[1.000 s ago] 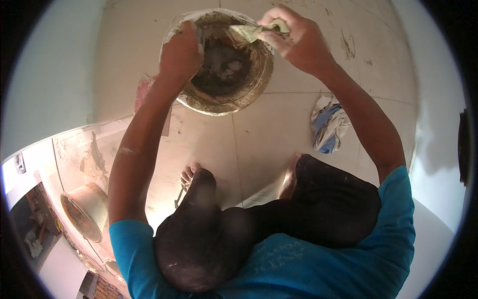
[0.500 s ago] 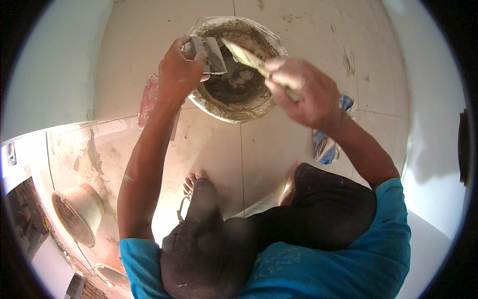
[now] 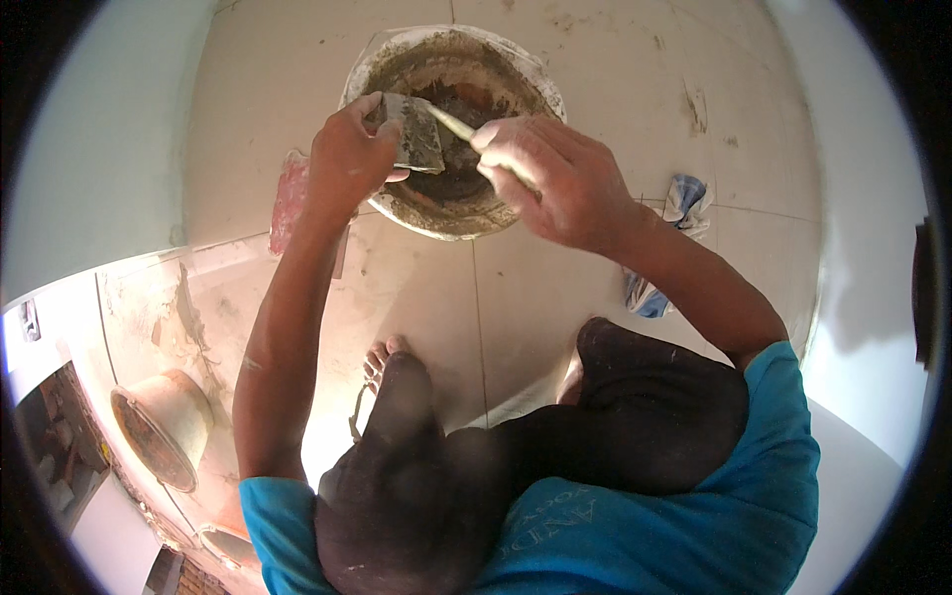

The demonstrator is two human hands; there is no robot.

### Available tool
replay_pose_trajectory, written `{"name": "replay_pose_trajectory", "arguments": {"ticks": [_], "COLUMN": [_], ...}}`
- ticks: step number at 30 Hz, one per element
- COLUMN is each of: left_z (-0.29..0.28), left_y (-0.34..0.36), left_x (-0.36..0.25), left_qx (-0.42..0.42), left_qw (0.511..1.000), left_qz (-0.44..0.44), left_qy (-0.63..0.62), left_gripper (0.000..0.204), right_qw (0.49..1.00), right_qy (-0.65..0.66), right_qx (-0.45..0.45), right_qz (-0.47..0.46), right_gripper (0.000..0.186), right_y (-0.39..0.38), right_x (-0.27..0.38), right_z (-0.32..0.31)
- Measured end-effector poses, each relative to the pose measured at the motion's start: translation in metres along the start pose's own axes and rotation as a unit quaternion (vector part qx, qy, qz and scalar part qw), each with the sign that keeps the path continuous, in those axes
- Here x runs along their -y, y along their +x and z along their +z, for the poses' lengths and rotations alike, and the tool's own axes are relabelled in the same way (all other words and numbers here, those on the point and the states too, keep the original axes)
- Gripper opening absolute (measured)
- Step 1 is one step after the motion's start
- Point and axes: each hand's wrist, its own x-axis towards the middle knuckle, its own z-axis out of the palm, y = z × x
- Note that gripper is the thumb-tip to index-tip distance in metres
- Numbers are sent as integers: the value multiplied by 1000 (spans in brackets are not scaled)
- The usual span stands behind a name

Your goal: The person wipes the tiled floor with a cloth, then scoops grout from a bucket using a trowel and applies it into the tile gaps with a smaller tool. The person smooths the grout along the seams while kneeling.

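Both of my hands are over a round tub (image 3: 540, 84) with a mortar-crusted rim and wet grey-brown residue inside. My left hand (image 3: 349, 159) is closed on the left edge of a flat rectangular piece (image 3: 420, 144) smeared with grey mortar. It is tilted over the tub's left side; whether it is a cut tile I cannot tell. My right hand (image 3: 560, 183) is wrapped round a trowel (image 3: 452, 121) with a narrow, pale blade, seen nearly edge-on. The blade's tip is at the piece's upper right edge. Its handle is mostly hidden in my fist.
A red, dusty flat object (image 3: 290, 203) lies left of the tub. To the right is a crumpled blue-and-white cloth (image 3: 684, 203). A pale bucket (image 3: 183, 412) lies at lower left. Walls stand on both sides of the stained tile floor (image 3: 421, 288).
The trowel has moved left and turned edge-on, its tip now at the mortar-smeared piece. That piece sits slightly lower in view, and its surface shows more streaked mortar.
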Motion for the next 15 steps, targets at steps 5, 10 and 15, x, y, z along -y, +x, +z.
{"name": "replay_pose_trajectory", "arguments": {"ticks": [5,10,15], "left_z": [3,5,-14], "left_y": [5,5,2], "left_x": [8,5,-5], "left_qx": [-14,-40,-67], "left_qw": [998,987,995], "left_qz": [36,69,16], "left_qy": [59,138,-68], "left_gripper": [46,49,44], "right_qw": [997,996,982], "right_qy": [-18,54,-5], "right_qx": [33,4,44], "right_qz": [70,64,185], "right_gripper": [11,14,16], "right_y": [2,-8,-4], "right_x": [-12,14,-40], "right_z": [-1,1,10]}}
